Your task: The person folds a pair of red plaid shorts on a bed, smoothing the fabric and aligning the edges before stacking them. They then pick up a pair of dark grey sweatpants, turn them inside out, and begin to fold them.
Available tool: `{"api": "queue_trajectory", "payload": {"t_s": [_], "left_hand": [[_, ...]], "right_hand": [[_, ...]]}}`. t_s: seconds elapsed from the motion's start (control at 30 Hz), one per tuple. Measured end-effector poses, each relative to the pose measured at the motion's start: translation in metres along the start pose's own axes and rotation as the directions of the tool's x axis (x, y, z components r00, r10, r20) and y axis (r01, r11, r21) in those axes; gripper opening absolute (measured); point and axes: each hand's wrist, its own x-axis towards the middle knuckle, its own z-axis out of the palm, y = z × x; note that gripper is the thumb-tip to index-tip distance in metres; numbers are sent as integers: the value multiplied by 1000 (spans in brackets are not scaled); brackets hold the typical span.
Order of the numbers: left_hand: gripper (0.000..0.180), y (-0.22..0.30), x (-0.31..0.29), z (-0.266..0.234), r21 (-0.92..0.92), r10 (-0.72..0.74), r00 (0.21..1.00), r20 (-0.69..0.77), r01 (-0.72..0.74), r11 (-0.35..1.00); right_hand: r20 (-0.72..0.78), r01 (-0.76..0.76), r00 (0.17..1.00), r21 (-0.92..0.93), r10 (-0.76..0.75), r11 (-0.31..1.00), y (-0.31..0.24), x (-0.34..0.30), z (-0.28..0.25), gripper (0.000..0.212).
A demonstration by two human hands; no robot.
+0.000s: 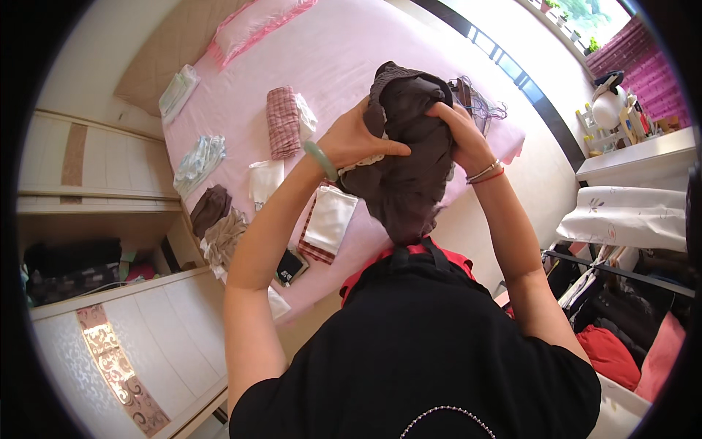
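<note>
Between my two hands hangs a dark brown garment [413, 157], held up in front of my chest, with a gathered or elastic-looking edge at its top. My left hand [358, 139], a green bangle on its wrist, grips the left side with the thumb lying across the cloth. On the right side my right hand [462, 132] pinches the fabric near the top; its other fingers are partly hidden behind the cloth. Below the left hand, a white folded cloth [331, 218] lies on a red checked one [311, 245] on the bed.
The pink-sheeted bed [351, 44] carries a rolled plaid cloth [283, 123], a pink pillow [256, 29], and a brown crumpled cloth [210, 208] at its left edge. An open drawer [73, 256] stands left. Hanging clothes [607, 355] and a cluttered shelf [636, 154] are right.
</note>
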Motion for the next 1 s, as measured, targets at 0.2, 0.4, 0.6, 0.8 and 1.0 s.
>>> {"api": "queue_trajectory", "payload": {"t_s": [0.2, 0.4, 0.6, 0.8, 1.0], "left_hand": [[42, -1, 4, -18, -63, -247, 968, 48, 249, 966], [25, 33, -1, -12, -852, -307, 864, 399, 473, 226], [27, 22, -3, -20, -864, -265, 909, 322, 397, 310], [40, 19, -3, -21, -641, -159, 953, 259, 292, 710], [40, -4, -1, -11, -76, -242, 970, 21, 243, 967]], "right_hand": [[190, -269, 957, 308, 217, 913, 7, -7, -12, 25], [119, 282, 958, -538, -259, 794, 1, 23, -10, 37], [184, 508, 729, -791, -660, 340, -14, -2, 11, 40], [67, 361, 817, -834, -572, 418, -4, 3, 10, 22], [-115, 138, 985, 105, -126, 985, -4, -2, 23, 23]]}}
